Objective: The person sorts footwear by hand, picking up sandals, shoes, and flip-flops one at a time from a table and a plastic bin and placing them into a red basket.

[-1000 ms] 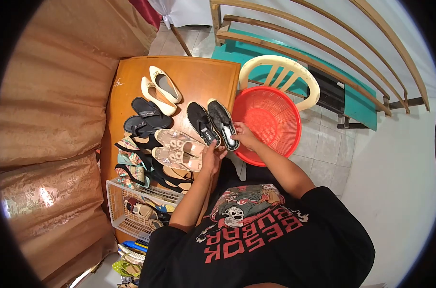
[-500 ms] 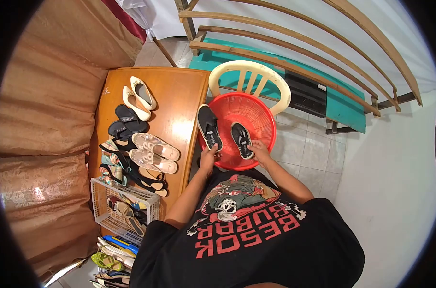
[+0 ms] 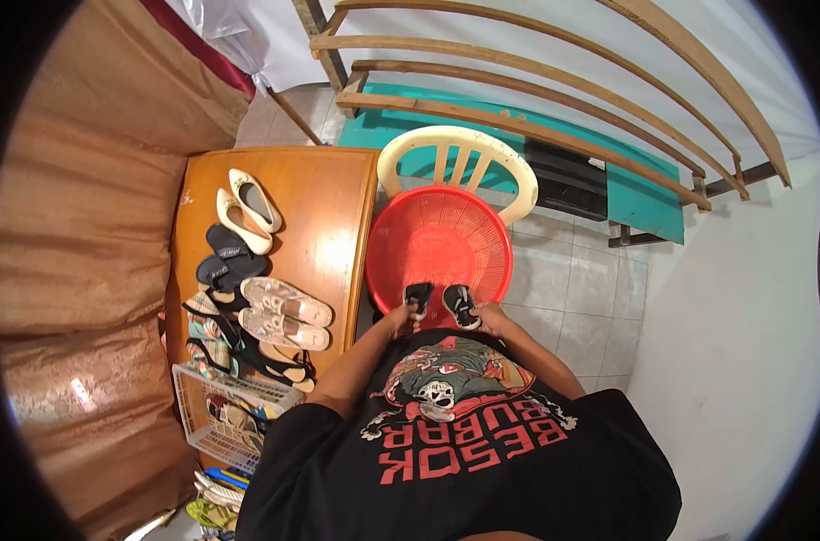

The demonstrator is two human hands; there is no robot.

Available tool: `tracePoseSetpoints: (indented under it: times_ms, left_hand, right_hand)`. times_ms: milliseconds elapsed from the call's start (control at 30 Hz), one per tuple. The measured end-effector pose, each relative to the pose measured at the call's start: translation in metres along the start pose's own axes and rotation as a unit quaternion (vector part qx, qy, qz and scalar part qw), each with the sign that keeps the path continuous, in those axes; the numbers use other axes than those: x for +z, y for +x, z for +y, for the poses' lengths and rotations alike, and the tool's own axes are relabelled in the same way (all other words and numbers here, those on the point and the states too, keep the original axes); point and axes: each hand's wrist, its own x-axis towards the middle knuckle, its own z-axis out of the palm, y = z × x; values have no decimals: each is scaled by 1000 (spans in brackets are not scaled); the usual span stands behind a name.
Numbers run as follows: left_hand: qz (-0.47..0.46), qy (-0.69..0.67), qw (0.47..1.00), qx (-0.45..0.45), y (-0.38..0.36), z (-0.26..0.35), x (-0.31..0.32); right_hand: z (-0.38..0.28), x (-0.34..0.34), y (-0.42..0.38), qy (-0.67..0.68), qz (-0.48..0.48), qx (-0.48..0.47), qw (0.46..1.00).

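Note:
My left hand [image 3: 401, 317] grips one black slip-on shoe [image 3: 417, 296] and my right hand [image 3: 489, 316] grips the other black shoe [image 3: 461, 305]. Both shoes are held close to my chest, over the near rim of a round red plastic basket [image 3: 439, 236]. The basket rests on a cream plastic chair [image 3: 455, 149]. Only the front parts of the shoes show above my hands.
A wooden table [image 3: 324, 216] at the left carries cream flats [image 3: 246, 206], black sandals [image 3: 230, 257], pink sandals [image 3: 284, 311] and more footwear. A white wire basket [image 3: 225, 415] of sandals sits at its near end. Wooden rails and a teal bench [image 3: 626, 194] lie beyond.
I lifted both black shoes off the table, swung them right over the red basket and drew them in toward my chest. The view shifted right with them.

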Motion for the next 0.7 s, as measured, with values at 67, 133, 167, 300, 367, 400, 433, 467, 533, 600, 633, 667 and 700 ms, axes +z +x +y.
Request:
tracePoseSetpoints:
  times_ms: [67, 133, 167, 300, 367, 400, 433, 467, 533, 600, 633, 667, 700]
  left_hand:
    - [10, 8, 1000, -24, 17, -12, -11]
    - [21, 13, 998, -52, 17, -5, -9]
    - [30, 17, 996, -76, 11, 2, -5]
    - [60, 48, 994, -84, 5, 24, 3]
    - [72, 70, 992, -75, 13, 31, 4]
    - [84, 78, 992, -58, 19, 38, 4]
    - [96, 86, 991, -44, 25, 38, 4]
    - [93, 88, 991, -47, 31, 40, 5]
    - [103, 38, 994, -24, 52, 37, -2]
    - [117, 62, 991, -8, 79, 35, -8]
    - [117, 82, 990, -21, 88, 33, -10]
    - [118, 101, 987, -31, 95, 32, -11]
    - [73, 55, 995, -28, 90, 35, -9]
  right_hand:
    - [-11, 16, -12, -108, 25, -5, 994]
    - [-5, 19, -4, -95, 25, -4, 995]
    - [7, 15, 10, -108, 50, -13, 993]
    - [7, 26, 19, -142, 72, 13, 987]
    - [10, 30, 29, -154, 97, 28, 983]
    - [25, 17, 55, -174, 120, 17, 977]
    - [28, 17, 60, -194, 142, 8, 971]
    - [28, 13, 64, -192, 146, 10, 970]
    - [8, 26, 55, -285, 164, 52, 943]
    - [1, 32, 59, -259, 172, 19, 950]
    - [-16, 43, 44, -249, 153, 10, 956]
    - [-28, 48, 35, -240, 132, 1, 962]
    - [2, 26, 71, -210, 155, -43, 964]
